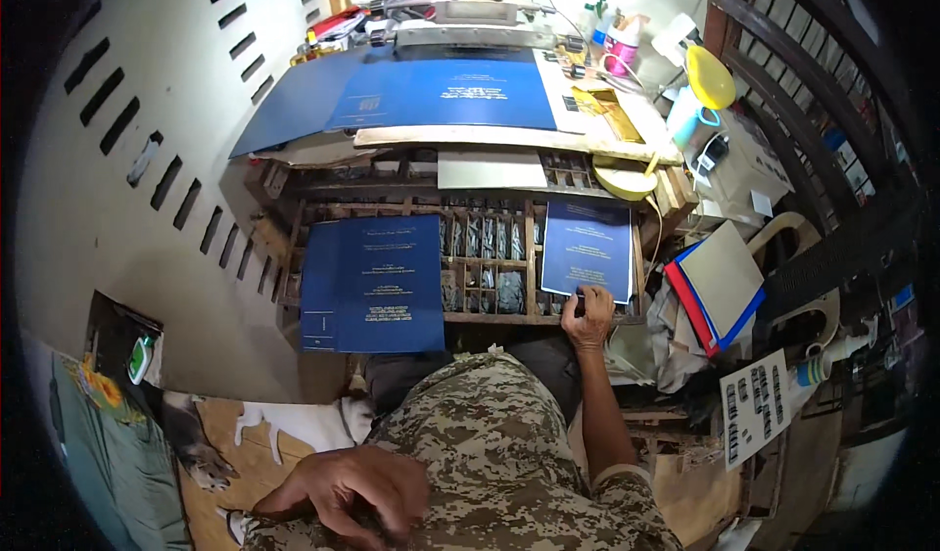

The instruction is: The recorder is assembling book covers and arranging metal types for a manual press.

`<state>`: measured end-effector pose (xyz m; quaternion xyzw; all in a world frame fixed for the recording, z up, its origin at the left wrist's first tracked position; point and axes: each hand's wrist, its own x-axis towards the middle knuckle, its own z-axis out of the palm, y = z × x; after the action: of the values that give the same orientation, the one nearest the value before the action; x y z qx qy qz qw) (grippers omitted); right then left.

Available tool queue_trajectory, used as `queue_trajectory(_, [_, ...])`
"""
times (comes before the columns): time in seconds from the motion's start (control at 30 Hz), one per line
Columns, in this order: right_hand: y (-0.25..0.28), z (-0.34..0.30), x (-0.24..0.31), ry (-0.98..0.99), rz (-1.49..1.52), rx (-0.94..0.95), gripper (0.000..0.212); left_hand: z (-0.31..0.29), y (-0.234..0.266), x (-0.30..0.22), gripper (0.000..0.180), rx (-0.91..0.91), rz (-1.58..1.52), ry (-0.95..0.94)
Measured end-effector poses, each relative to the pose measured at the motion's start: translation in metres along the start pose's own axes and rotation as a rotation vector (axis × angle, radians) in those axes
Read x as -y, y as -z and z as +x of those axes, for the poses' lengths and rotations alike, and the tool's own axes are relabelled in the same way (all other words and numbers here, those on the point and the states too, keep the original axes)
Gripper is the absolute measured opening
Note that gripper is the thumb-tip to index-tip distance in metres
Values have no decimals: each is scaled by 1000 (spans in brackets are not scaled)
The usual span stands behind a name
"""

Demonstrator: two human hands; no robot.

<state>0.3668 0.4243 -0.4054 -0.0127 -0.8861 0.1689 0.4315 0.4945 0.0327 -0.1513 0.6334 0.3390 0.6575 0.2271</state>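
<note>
And the right hand (587, 320) is at four o'clock, at the lower edge of the sheet (587, 243), fingers bent by a dark object (580, 303); can't tell if it's pinched! Sheet on the case (480, 317) at three, cover (377, 272) at nine. Left hand (360, 492), seven o'clock, blurred, loosely curled, grip unclear.

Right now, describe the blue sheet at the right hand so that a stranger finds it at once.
Find the wooden compartmented tray in front of the person's lap. On its right side lies a printed blue sheet, with the right hand at its lower edge. Unlike the bigger blue cover on the tray's left, it shows a thin white edge.
</note>
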Motion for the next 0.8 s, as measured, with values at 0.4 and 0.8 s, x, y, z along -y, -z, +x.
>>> queue_trajectory(0.4, [-1,4,-5,-50,-16,69,25,-32,7,-1,45,172,45,-3])
queue_trajectory(0.8, [1,2,-1,-35,-20,104,24,-9,5,8,60,-147,101,12])
